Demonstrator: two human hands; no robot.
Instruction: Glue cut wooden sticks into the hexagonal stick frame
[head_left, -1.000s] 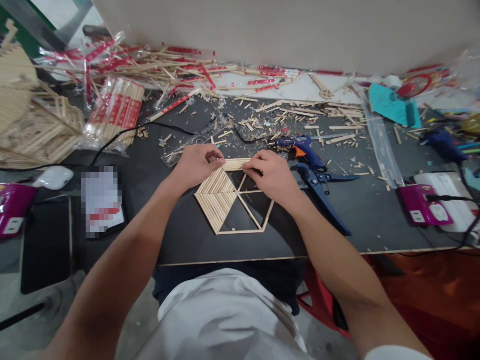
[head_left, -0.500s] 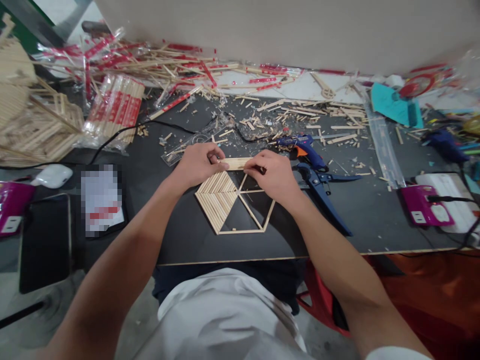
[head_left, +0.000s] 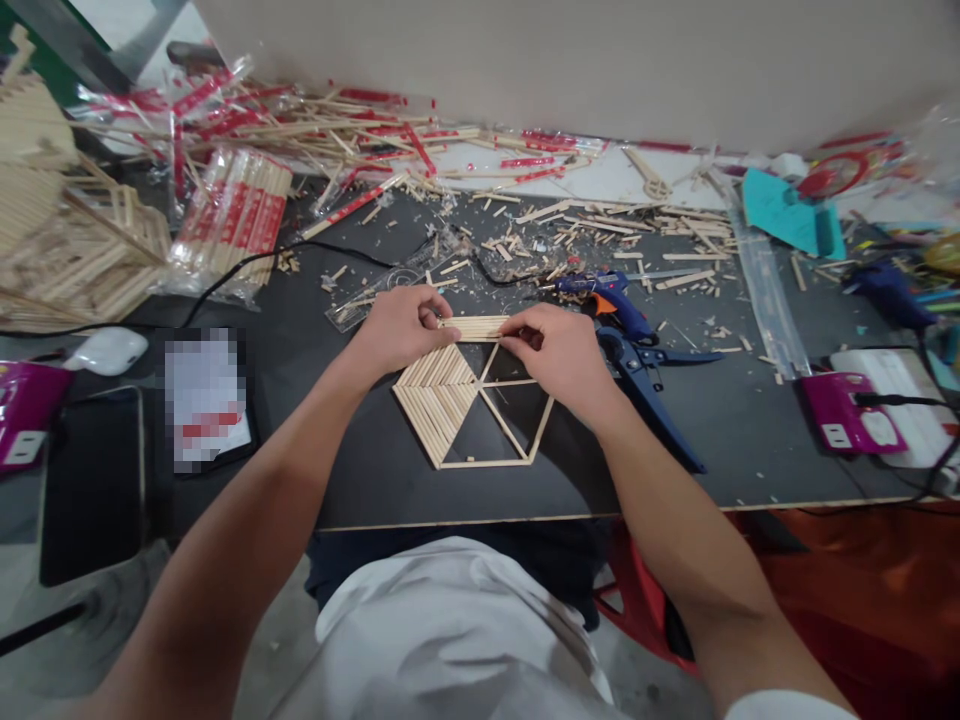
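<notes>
A hexagonal wooden stick frame (head_left: 439, 412) lies flat on the dark table. Its left sections are filled with rows of cut sticks, while thin spokes cross the lower and right sections. Along the far side is a short row of parallel wooden sticks (head_left: 478, 328). My left hand (head_left: 397, 328) is closed at the left end of this row, thumb and fingers pinched on the sticks. At the right end, my right hand (head_left: 559, 352) pinches the stick ends between thumb and forefinger. The fingers hide both ends of the row.
A blue glue gun (head_left: 611, 295) and blue-handled cutters (head_left: 652, 390) lie right of my right hand. Stick scraps (head_left: 592, 225) litter the back. Wrapped chopsticks (head_left: 232, 220) lie left, near a phone (head_left: 94, 485). A purple power socket (head_left: 844, 410) stands right.
My right hand has shifted slightly right along the row, uncovering more of the sticks. My left hand stays at the left end.
</notes>
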